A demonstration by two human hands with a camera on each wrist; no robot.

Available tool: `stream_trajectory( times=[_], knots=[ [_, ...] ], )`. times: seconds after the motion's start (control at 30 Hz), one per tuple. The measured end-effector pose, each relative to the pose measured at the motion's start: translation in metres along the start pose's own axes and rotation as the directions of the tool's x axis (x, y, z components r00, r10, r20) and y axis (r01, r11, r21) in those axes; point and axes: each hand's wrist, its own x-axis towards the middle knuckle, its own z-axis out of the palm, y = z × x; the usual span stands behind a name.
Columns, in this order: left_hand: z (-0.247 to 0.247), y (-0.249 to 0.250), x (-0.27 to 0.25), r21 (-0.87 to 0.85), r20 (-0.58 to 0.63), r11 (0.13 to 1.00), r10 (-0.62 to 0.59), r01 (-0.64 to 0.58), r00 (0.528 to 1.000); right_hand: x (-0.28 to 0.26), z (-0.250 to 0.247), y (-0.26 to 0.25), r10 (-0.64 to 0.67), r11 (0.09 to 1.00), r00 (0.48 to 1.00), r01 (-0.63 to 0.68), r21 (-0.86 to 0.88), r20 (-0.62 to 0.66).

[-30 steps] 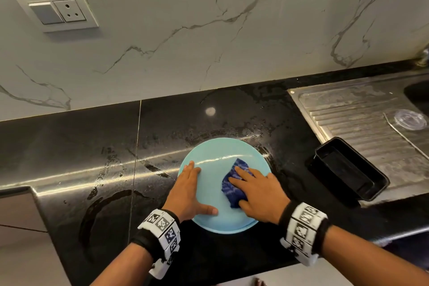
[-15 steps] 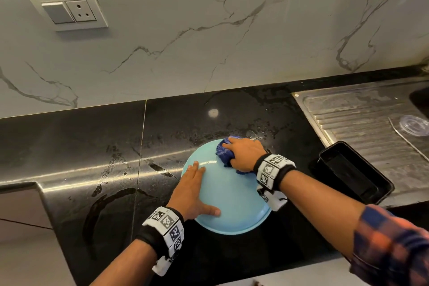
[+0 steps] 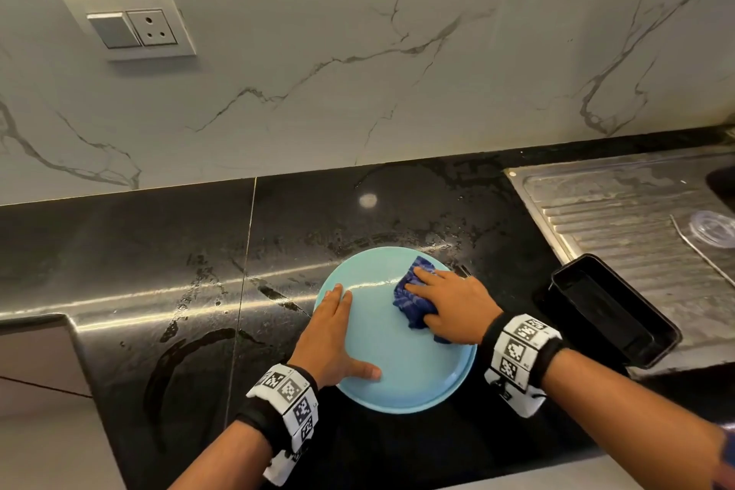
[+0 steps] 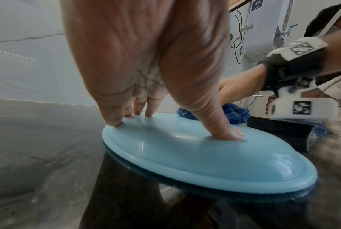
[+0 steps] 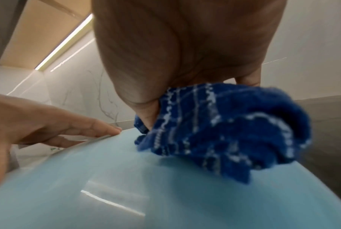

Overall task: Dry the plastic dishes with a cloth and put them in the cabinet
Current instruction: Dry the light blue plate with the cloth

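A light blue plastic plate [image 3: 397, 366] [image 4: 204, 155] [image 5: 116, 186] lies face down on the wet black counter [image 3: 179, 290]. My left hand [image 3: 330, 330] [image 4: 146, 62] rests flat on the plate's left side, fingers straight and thumb spread, and shows as well in the right wrist view [image 5: 48, 124]. My right hand [image 3: 453, 306] [image 5: 185, 46] presses a bunched dark blue checked cloth [image 3: 409, 300] [image 4: 236, 115] [image 5: 224, 128] onto the plate's far right part. Its thumb is tucked into the cloth's fold.
A black rectangular tray [image 3: 612, 310] sits just right of the plate, overlapping the steel drainboard [image 3: 616, 211]. A clear lid [image 3: 712, 229] and a thin metal rod [image 3: 700, 251] lie on the drainboard. A marble wall with a socket [image 3: 131, 28] stands behind.
My right hand slid the cloth from the plate's middle up to its far rim, then back down to the right side. The left hand stayed pressed on the plate.
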Motion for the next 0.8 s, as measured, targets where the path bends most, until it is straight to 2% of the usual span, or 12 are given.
stream_trajectory(
  times=[0.1, 0.27, 0.43, 0.5, 0.57, 0.67, 0.73, 0.8],
  knots=[
    [0.000, 0.000, -0.001, 0.001, 0.003, 1.000, 0.004, -0.004, 1.000, 0.025, -0.016, -0.007, 0.014, 1.000, 1.000, -0.014, -0.003, 0.005],
    [0.001, -0.001, 0.001, 0.000, 0.010, 1.000, -0.001, 0.001, 1.000, 0.074, -0.043, -0.033, -0.039, 0.998, 0.999, 0.038, 0.051, 0.021],
    [-0.001, 0.000, 0.004, -0.055, -0.026, 0.998, 0.021, -0.023, 0.999, 0.099, -0.046, -0.072, -0.207, 0.976, 0.977, 0.210, -0.061, 0.045],
    [-0.002, 0.001, 0.004, -0.063, -0.042, 0.997, 0.030, -0.033, 0.999, 0.102, -0.046, -0.074, -0.227, 0.969, 0.972, 0.231, -0.082, 0.052],
    [-0.002, 0.001, 0.004, -0.043, -0.023, 0.999, 0.012, -0.013, 1.000, 0.099, -0.043, -0.060, -0.189, 0.979, 0.981, 0.192, -0.066, 0.043],
    [-0.001, 0.002, 0.002, 0.021, 0.003, 1.000, -0.020, 0.020, 1.000, 0.082, -0.036, -0.021, 0.001, 1.000, 1.000, -0.001, 0.013, 0.003],
    [-0.001, 0.003, 0.002, 0.025, 0.001, 0.999, -0.020, 0.020, 1.000, 0.058, -0.027, 0.002, 0.118, 0.991, 0.993, -0.116, 0.073, -0.027],
    [0.000, 0.003, 0.002, 0.028, 0.000, 0.999, -0.022, 0.022, 1.000, 0.026, -0.015, 0.016, 0.173, 0.980, 0.984, -0.168, 0.109, -0.042]
  ],
)
